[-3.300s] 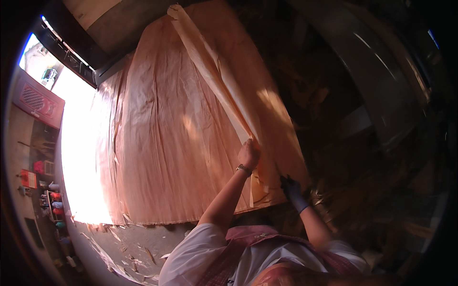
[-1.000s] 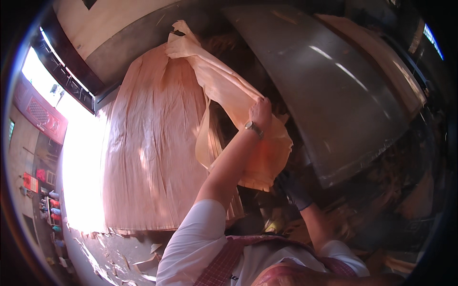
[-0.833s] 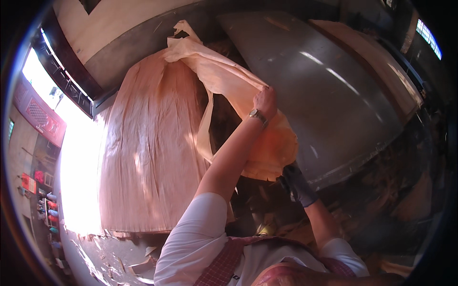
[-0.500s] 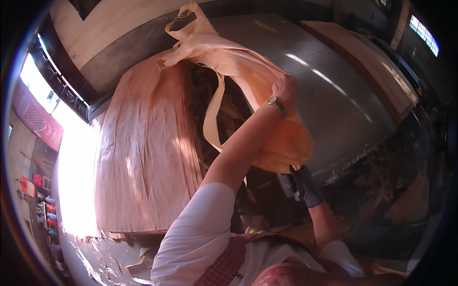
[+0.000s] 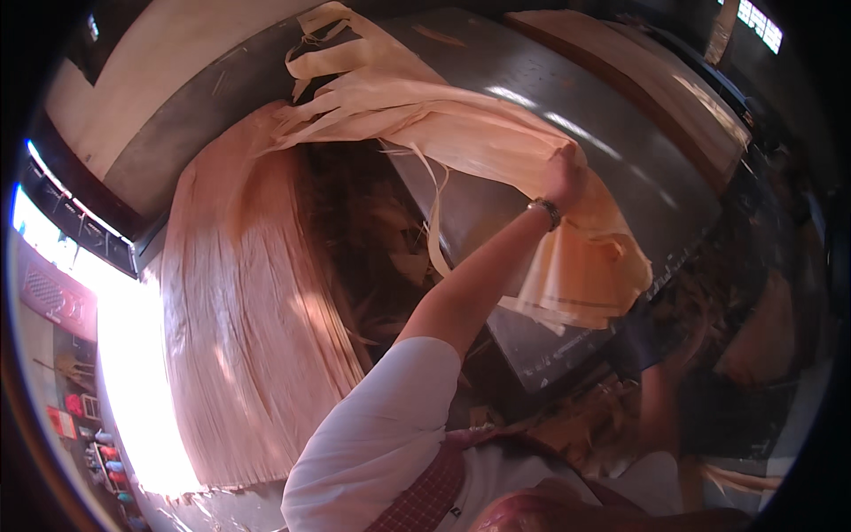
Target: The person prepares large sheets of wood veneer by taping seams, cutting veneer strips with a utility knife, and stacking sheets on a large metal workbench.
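Observation:
Gripped in my left hand [image 5: 566, 176], a thin, pale orange wood veneer sheet [image 5: 461, 133] is bunched into folds. Its torn far end trails left over the top of a tall stack of veneer sheets [image 5: 239, 346], and its near end hangs fanned out below my wrist. A narrow loose strip [image 5: 436, 226] dangles from the sheet's side. My right hand [image 5: 636, 339], in a dark glove, is just below the sheet's near corner; shadow and blur hide its fingers, and I cannot tell whether it touches the sheet.
A smooth grey tabletop [image 5: 656, 191] lies under and beyond the sheet. Another veneer stack [image 5: 620, 75] rests along its far right side. Veneer scraps [image 5: 394, 222] fill the dark gap between the left stack and the table, and more scraps [image 5: 585, 426] lie near my body.
My left hand has moved to the right, drawing the veneer sheet farther over the grey table. The gloved right hand has also shifted right. The view has turned a little.

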Motion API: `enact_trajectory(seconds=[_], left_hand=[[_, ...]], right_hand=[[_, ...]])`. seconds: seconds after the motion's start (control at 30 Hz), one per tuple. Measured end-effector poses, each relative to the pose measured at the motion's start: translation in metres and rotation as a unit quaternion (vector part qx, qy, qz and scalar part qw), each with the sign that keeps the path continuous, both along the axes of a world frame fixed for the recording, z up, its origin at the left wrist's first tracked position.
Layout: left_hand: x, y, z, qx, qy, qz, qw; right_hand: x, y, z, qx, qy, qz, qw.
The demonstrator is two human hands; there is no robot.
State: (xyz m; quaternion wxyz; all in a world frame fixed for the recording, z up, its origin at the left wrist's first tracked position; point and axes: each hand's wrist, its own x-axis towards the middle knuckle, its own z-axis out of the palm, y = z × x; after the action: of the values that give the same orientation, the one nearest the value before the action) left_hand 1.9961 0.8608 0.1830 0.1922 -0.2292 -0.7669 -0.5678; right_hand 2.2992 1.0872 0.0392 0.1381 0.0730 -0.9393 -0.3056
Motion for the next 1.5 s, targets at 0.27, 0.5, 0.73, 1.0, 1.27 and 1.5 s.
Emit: enact_trajectory(seconds=[0.27,0.5,0.73,1.0,1.27,1.5], left_hand=[[-0.025,-0.070,-0.015,-0.133,-0.090,-0.470,0.868],[-0.162,-0.323,-0.102,-0.010,-0.477,-0.478,0.738],[-0.369,-0.502,-0.279,0.357,-0.696,-0.169,0.599],[-0.532,-0.696,-0.370,0.500,-0.699,0.093,0.504],[-0.731,-0.832,-0.485,0.666,-0.481,0.012,0.571],[-0.943,-0.797,-0.551,0.645,-0.539,0.014,0.542]], right_hand=[[-0.008,0.114,0.066,-0.244,0.018,-0.351,0.904],[-0.107,0.095,0.096,0.023,0.098,-0.340,0.935],[-0.508,-0.263,0.103,-0.528,0.147,-0.083,0.832],[-0.802,-0.665,-0.020,-0.187,-0.236,0.312,0.901],[-0.905,-0.724,-0.144,-0.079,-0.341,0.123,0.929],[-0.930,-0.728,-0.084,-0.205,-0.490,0.015,0.847]])
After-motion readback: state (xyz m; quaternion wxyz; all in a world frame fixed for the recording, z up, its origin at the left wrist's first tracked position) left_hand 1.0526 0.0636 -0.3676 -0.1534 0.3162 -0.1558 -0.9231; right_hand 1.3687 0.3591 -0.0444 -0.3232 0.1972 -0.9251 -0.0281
